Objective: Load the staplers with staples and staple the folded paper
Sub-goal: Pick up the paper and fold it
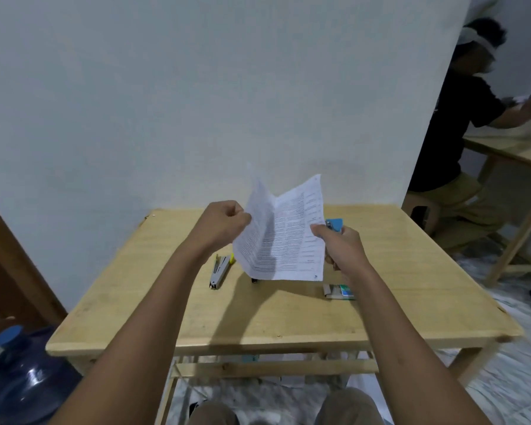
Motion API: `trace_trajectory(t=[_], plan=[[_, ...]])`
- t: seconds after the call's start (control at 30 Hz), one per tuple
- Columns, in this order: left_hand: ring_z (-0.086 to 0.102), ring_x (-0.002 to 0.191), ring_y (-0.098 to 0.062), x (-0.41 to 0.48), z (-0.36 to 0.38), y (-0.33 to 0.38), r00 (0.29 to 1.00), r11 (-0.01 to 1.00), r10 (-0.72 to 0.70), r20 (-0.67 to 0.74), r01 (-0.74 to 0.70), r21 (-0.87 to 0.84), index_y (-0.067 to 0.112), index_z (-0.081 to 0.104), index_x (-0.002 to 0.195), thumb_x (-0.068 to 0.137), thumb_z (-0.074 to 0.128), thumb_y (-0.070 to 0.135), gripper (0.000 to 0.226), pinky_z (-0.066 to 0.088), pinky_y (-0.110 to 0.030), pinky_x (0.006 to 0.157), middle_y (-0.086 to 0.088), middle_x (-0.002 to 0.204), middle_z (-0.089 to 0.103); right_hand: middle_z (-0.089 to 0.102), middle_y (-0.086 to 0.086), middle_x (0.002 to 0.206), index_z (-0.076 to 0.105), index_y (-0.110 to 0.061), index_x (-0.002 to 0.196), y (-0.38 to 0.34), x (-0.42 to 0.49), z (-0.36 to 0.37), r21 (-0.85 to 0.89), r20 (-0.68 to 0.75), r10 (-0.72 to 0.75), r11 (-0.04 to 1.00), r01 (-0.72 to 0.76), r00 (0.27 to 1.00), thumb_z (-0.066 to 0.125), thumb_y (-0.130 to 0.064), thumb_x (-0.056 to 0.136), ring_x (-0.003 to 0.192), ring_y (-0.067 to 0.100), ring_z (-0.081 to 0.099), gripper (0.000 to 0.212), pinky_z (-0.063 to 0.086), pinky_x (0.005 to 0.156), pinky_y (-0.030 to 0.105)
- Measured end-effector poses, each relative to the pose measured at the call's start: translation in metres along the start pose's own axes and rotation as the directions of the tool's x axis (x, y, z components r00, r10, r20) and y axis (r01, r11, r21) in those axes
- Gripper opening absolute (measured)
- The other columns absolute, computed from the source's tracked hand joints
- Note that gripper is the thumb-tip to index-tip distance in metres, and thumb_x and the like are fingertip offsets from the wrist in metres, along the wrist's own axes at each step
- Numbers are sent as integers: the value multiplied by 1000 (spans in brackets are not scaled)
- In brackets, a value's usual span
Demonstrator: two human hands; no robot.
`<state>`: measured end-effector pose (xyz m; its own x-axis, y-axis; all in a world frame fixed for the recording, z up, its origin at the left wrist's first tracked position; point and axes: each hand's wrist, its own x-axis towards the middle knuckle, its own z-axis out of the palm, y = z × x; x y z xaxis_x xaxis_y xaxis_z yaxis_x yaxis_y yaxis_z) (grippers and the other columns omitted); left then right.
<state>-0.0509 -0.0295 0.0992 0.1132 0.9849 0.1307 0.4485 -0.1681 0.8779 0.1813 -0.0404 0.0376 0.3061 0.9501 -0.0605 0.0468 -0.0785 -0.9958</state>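
Knees (215, 414) at bottom edge, both forearms reaching forward over the near rim of the wooden counter (258, 320). Blue water jug (22, 378) on the floor, lower left, beside the counter leg.

On the counter, right of centre: small box (341, 292) with a green-blue label, lying flat just below the right wrist; contents cannot be made out. Left of centre: grey stapler (219, 271), lying flat and untouched, with a yellow item (232, 258) at its far end. A small dark object (254, 280) shows under the sheet's lower edge; the sheet hides most of it.

Folded paper (282, 237), printed and half opened along its crease, is held in the air above the counter between both hands. Left hand (224, 223): fingers curled, pinching the paper's left edge. Right hand (345, 250): fingers wrapped round the blue stapler (334, 225), thumb at the paper's right edge; the stapler's head shows just behind that edge.

Behind: plain white wall. Far right: another person (454, 124), seated at a second table (515, 154).
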Motion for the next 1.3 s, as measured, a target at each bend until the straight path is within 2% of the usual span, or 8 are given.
trace_trajectory(t=[0.1,0.27,0.4,0.57,0.7,0.8,1.1,1.3], plan=[[50,60,-2,-11,20,9,996,997,68,49,-70,33,15,52,66,88,61,19,24,37,-20,61,7,69,58,52,4,75,57,-17,92,0,-9,14,56,46,20,998,-23,999,65,-38,88,47,11,39,23,31,46,24],[57,109,-6,-20,39,11,959,989,143,244,-150,9,28,65,78,88,56,59,33,40,-30,92,9,110,65,64,8,89,68,-22,91,-1,-25,37,343,176,106,925,-162,979,65,-41,82,71,21,58,22,41,65,33],[39,132,-16,-17,38,-2,987,993,114,-117,-109,47,30,56,118,91,61,45,31,33,-37,106,6,137,48,70,15,118,69,-14,118,3,-29,38,520,285,104,818,-245,953,58,-38,90,95,30,67,38,52,79,38],[69,83,-13,-18,20,-16,964,944,-267,-10,259,-206,14,59,120,87,70,41,45,51,-26,64,5,102,70,73,9,108,67,-15,119,9,-34,34,572,363,62,773,-275,930,59,-35,93,89,27,70,34,57,68,34],[72,76,-20,-14,11,-28,976,926,-215,22,212,-312,9,73,98,87,73,24,18,56,-27,68,-8,99,77,74,3,93,72,-21,97,12,-37,32,525,334,57,818,-236,941,59,-48,93,76,20,70,30,51,68,32],[72,78,-22,-12,4,-29,986,941,-168,2,161,-299,8,74,98,86,74,20,17,56,-27,68,-8,98,77,53,-2,62,65,-23,87,18,-36,25,416,253,88,889,-191,963,65,-68,78,42,10,39,47,27,49,28],[67,76,-27,-24,24,-31,944,694,-265,198,329,-641,13,70,106,80,73,50,45,52,-36,74,-8,91,72,53,-2,67,59,-15,94,19,-32,28,413,-181,175,906,-87,968,73,-38,86,48,11,41,28,35,47,26],[66,74,-22,-41,59,-35,938,691,-191,290,338,-638,3,67,114,90,69,30,36,55,-36,73,-11,93,71,47,-4,64,56,-19,84,11,-41,46,429,-207,188,899,-84,960,70,-40,88,53,12,42,25,32,45,24]])
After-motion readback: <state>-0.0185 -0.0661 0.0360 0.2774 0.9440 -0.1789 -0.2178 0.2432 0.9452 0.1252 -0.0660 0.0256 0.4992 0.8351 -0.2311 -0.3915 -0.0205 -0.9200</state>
